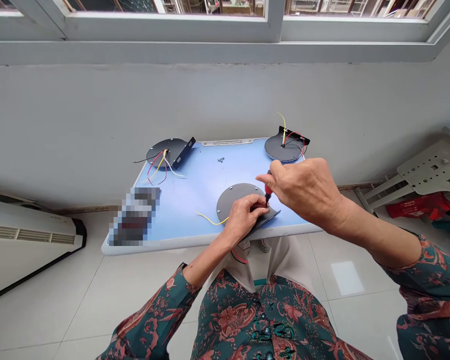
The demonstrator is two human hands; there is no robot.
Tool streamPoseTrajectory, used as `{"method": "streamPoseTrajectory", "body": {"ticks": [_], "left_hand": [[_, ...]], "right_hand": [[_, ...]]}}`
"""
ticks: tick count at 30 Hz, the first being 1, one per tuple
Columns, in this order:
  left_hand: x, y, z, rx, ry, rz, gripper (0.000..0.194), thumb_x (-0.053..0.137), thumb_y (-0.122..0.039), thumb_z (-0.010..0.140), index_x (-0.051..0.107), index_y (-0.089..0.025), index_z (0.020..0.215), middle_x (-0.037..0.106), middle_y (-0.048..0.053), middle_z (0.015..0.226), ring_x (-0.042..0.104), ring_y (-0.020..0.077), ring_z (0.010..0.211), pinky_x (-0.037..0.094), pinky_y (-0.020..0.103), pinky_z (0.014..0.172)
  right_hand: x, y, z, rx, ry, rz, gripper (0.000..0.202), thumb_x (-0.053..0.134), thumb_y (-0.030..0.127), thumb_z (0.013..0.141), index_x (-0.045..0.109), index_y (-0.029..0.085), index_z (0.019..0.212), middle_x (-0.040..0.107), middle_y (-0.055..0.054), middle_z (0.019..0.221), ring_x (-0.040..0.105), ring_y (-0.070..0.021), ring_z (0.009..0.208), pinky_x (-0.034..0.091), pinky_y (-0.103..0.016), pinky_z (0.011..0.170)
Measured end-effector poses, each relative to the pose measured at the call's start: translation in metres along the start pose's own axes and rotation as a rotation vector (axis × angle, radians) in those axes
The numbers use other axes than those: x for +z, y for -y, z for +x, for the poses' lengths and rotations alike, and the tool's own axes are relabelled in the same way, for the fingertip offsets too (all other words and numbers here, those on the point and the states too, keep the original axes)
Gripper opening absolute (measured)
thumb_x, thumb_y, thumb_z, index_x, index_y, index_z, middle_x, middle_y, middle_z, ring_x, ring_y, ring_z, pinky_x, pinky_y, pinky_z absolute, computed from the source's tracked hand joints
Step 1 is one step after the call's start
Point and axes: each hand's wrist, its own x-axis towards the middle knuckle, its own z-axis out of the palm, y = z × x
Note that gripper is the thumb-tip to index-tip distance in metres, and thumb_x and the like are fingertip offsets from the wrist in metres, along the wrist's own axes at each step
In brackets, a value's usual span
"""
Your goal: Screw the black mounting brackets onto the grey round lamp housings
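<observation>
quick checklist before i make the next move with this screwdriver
1. Screwdriver gripped: ok, in the right hand.
2. Near disc steadied: ok, the left hand rests on it.
3. Screwdriver seated in a screw: cannot tell, too small and crowded by the left hand.
4. Yellow wire away from the screwdriver: ok, it sticks out on the disc's other side.
5. Small screws on the table: ok, piled beyond the near disc.
</observation>
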Motion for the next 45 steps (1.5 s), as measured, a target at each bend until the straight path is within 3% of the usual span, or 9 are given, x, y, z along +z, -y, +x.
{"method": "streamPoseTrajectory", "body": {"ticks": [5,10,13,19,23,28,31,40,45], "left_hand": [[0.0,-0.004,-0.001,-0.008,-0.018,0.007,0.008,0.07,-0.015,0.083,0.07,-0.018,0.075,0.076,-0.001,0.083,0.065,0.0162,0.08,0.048,0.026,0.078],[0.002,-0.001,0.001,0.009,-0.032,-0.021,0.014,0.069,-0.014,0.082,0.066,-0.019,0.069,0.076,-0.001,0.082,0.066,0.0159,0.079,0.048,0.027,0.078],[0.002,0.0,0.0,0.019,-0.028,-0.039,0.015,0.069,-0.014,0.081,0.065,-0.019,0.068,0.076,-0.001,0.085,0.067,0.0166,0.082,0.049,0.027,0.081],[-0.001,-0.005,-0.002,0.038,-0.008,0.0,0.014,0.066,-0.016,0.085,0.07,-0.019,0.072,0.075,-0.001,0.081,0.066,0.0166,0.08,0.05,0.026,0.08],[-0.001,-0.005,-0.001,0.053,0.0,0.014,0.013,0.065,-0.015,0.085,0.07,-0.019,0.073,0.076,0.0,0.085,0.067,0.017,0.083,0.05,0.027,0.082],[0.001,-0.001,0.0,0.081,-0.014,0.006,0.017,0.066,-0.015,0.085,0.065,-0.02,0.069,0.075,0.001,0.084,0.068,0.018,0.084,0.051,0.028,0.082],[0.002,0.0,-0.001,0.082,-0.01,-0.003,0.017,0.065,-0.015,0.086,0.066,-0.02,0.07,0.076,0.001,0.088,0.069,0.0186,0.087,0.052,0.029,0.084],[0.0,-0.004,-0.001,0.063,0.001,0.05,0.02,0.061,-0.01,0.089,0.074,-0.019,0.077,0.079,0.002,0.094,0.069,0.0177,0.087,0.054,0.028,0.087],[0.002,-0.002,-0.001,0.095,-0.01,0.05,0.022,0.06,-0.005,0.087,0.074,-0.018,0.076,0.079,0.003,0.1,0.069,0.0179,0.091,0.054,0.03,0.092]], "right_hand": [[-0.005,0.004,-0.001,0.007,0.0,0.008,0.045,0.043,0.038,0.106,0.068,0.015,0.077,0.06,-0.006,0.062,0.035,-0.0125,0.054,0.015,-0.032,0.06],[-0.011,-0.02,0.001,-0.201,0.029,0.173,0.022,0.049,0.018,0.098,0.071,0.018,0.101,0.07,-0.004,0.086,0.045,-0.0128,0.063,0.02,-0.03,0.06],[-0.011,-0.024,0.004,-0.201,0.04,0.171,0.02,0.05,0.011,0.093,0.069,0.018,0.093,0.071,-0.002,0.084,0.043,-0.0125,0.062,0.02,-0.03,0.06],[-0.009,0.002,0.004,-0.072,0.02,0.024,0.017,0.049,0.013,0.094,0.065,0.016,0.088,0.065,-0.003,0.066,0.031,-0.0133,0.054,0.016,-0.033,0.059],[-0.013,0.003,0.004,-0.032,0.049,-0.01,0.017,0.05,0.019,0.097,0.065,0.016,0.091,0.064,-0.004,0.065,0.035,-0.0144,0.055,0.016,-0.033,0.059],[-0.019,-0.019,0.011,-0.231,0.131,0.146,0.016,0.052,0.016,0.095,0.066,0.019,0.101,0.073,-0.004,0.091,0.049,-0.0138,0.066,0.021,-0.03,0.061],[-0.016,-0.024,0.012,-0.298,0.131,0.22,0.021,0.049,0.008,0.09,0.066,0.018,0.096,0.072,-0.002,0.087,0.046,-0.0129,0.064,0.022,-0.03,0.06],[0.001,0.004,-0.002,-0.005,-0.033,0.028,0.024,0.046,0.022,0.099,0.062,0.017,0.081,0.058,-0.002,0.058,0.029,-0.0132,0.051,0.014,-0.033,0.059],[0.002,0.006,-0.009,0.005,-0.06,0.036,0.032,0.042,0.03,0.103,0.062,0.018,0.082,0.059,-0.003,0.059,0.034,-0.0132,0.05,0.013,-0.032,0.058]]}}
